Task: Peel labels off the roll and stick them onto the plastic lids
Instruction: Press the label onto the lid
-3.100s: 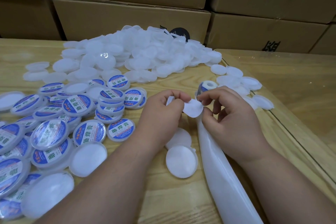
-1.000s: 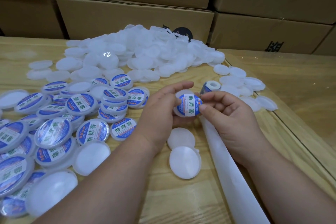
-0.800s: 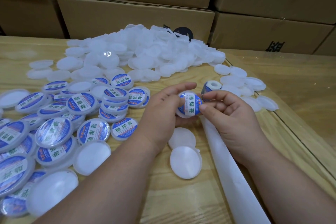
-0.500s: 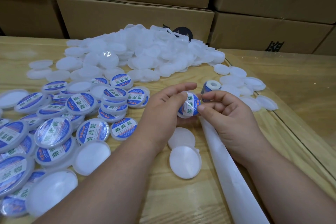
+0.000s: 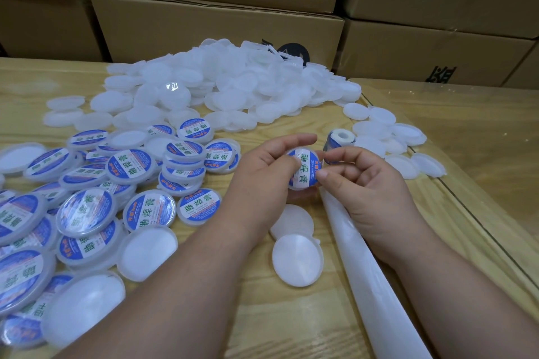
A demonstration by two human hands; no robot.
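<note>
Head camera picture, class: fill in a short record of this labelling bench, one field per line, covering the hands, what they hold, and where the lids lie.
left hand: grips the held lid
right hand: fingertips press the label
held lid: blue label on, lifted above the table
label roll: on table beyond the hands
backing strip: trails toward the camera
labelled lids: piled left
plain lids: heaped at the back
table: wood

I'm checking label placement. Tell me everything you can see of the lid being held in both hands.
The lid is round, whitish translucent plastic, carrying a blue label with a white band and green characters. It is held above the table, tilted, label toward the camera. The left hand grips its left edge; the right hand pinches its right edge.
</note>
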